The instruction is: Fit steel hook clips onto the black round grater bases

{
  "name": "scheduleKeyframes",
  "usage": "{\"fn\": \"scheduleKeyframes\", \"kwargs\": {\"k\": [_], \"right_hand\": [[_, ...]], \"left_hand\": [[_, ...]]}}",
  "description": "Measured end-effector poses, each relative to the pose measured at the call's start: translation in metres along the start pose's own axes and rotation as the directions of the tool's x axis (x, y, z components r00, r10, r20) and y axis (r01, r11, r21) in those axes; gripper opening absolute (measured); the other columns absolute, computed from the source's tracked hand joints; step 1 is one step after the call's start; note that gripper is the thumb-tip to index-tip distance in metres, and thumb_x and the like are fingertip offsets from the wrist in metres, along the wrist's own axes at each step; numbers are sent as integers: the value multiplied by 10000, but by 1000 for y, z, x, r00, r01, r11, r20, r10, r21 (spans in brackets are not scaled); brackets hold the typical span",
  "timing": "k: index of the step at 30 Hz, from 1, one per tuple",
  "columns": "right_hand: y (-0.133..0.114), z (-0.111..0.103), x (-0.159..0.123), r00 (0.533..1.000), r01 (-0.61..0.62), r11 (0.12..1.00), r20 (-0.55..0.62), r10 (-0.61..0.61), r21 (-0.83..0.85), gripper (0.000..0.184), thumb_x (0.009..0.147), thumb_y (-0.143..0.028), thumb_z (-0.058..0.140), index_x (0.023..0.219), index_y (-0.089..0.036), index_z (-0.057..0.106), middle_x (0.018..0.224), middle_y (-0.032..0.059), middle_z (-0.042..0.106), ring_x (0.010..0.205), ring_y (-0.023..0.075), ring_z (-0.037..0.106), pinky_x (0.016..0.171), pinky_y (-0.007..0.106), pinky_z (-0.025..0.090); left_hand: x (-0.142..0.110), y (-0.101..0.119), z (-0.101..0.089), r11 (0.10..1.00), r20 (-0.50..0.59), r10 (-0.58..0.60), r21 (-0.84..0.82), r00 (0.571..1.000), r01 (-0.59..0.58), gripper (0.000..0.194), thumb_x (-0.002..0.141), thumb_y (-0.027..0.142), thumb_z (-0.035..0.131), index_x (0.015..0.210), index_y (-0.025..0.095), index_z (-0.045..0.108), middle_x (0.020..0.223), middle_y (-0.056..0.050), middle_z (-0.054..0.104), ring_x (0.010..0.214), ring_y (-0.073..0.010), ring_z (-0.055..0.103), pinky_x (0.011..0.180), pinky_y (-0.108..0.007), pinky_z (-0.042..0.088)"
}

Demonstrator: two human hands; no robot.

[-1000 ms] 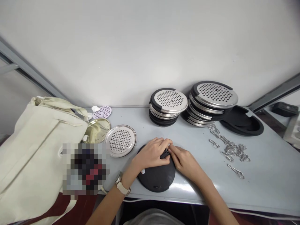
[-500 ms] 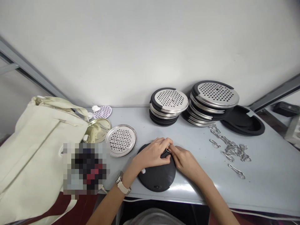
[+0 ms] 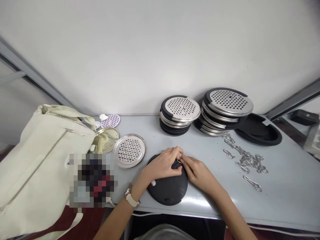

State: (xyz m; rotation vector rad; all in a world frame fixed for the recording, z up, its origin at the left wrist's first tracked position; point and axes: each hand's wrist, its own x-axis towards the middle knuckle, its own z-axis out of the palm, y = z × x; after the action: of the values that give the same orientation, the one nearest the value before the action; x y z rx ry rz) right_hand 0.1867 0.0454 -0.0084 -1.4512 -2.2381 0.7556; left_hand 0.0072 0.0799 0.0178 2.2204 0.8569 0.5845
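Two bare hands meet at the far right edge of a round black disc (image 3: 170, 191), which lies on the grey table (image 3: 205, 146) in front of the person. The left hand (image 3: 163, 163) spreads across the disc's upper part, its fingers curled down in a narrow grip on the black edge. The right hand (image 3: 201, 173) comes in from the side, thumb and fingertips drawn close in what looks like a pinch on a small wire loop (image 3: 179, 161). The fingers cover most of that loop, so whether it is fully through the disc or closed cannot be told; the fitting looks part-way along.

Just left of the disc lies a perforated metal plate (image 3: 130, 150), with a gold-coloured lid (image 3: 105, 140) and a purple perforated disc (image 3: 110, 121) past it, near a cream bag (image 3: 50, 143).

Beyond the hands stand a smaller stack (image 3: 183, 108) and a larger stack (image 3: 228, 101), both topped by perforated metal discs partly rimmed in black; these look put together. To the right, a scattering of wire clips (image 3: 250, 161) lies loose on the table, seemingly unused, below black round trays (image 3: 260, 131) beside the larger stack.
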Motion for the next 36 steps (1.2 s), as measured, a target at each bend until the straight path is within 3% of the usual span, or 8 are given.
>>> {"fn": "scheduleKeyframes", "kwargs": {"k": [5, 13, 23, 36], "right_hand": [[-2, -4, 0, 1000, -2, 997, 8, 2, 74, 219, 958, -268, 288, 845, -214, 469, 723, 9, 542, 646, 150, 525, 625, 265, 383], [0, -3, 1, 1000, -8, 995, -2, 9, 95, 237, 953, -281, 301, 900, -207, 520, 787, 30, 586, 702, 162, 554, 666, 272, 394], [-4, -6, 1, 997, -82, 984, 1, 82, 161, 300, 950, -358, 329, 715, -204, 435, 627, -21, 510, 567, 125, 488, 564, 245, 337], [-5, -7, 1, 999, -40, 992, 14, 38, 120, 238, 934, -290, 336, 733, -203, 430, 656, -12, 509, 594, 131, 483, 577, 247, 337]], "left_hand": [[-2, 0, -1, 1000, -7, 5, -4, 1000, -5, 498, 741, 156, 584, 1190, 218, 378, 994, -42, 539, 998, -208, 508, 907, -345, 419], [1, 2, -3, 994, 11, 75, 73, 997, -76, 322, 763, 146, 549, 1072, 184, 465, 1004, -53, 544, 986, -206, 494, 881, -334, 420], [0, 0, -3, 983, 18, 76, 169, 997, -77, 96, 789, 183, 536, 878, 183, 499, 876, -35, 511, 901, -193, 484, 806, -311, 418], [0, -1, -2, 986, 5, 71, 150, 997, -71, 119, 781, 174, 560, 896, 183, 529, 886, -30, 514, 901, -182, 484, 815, -297, 414]]}}
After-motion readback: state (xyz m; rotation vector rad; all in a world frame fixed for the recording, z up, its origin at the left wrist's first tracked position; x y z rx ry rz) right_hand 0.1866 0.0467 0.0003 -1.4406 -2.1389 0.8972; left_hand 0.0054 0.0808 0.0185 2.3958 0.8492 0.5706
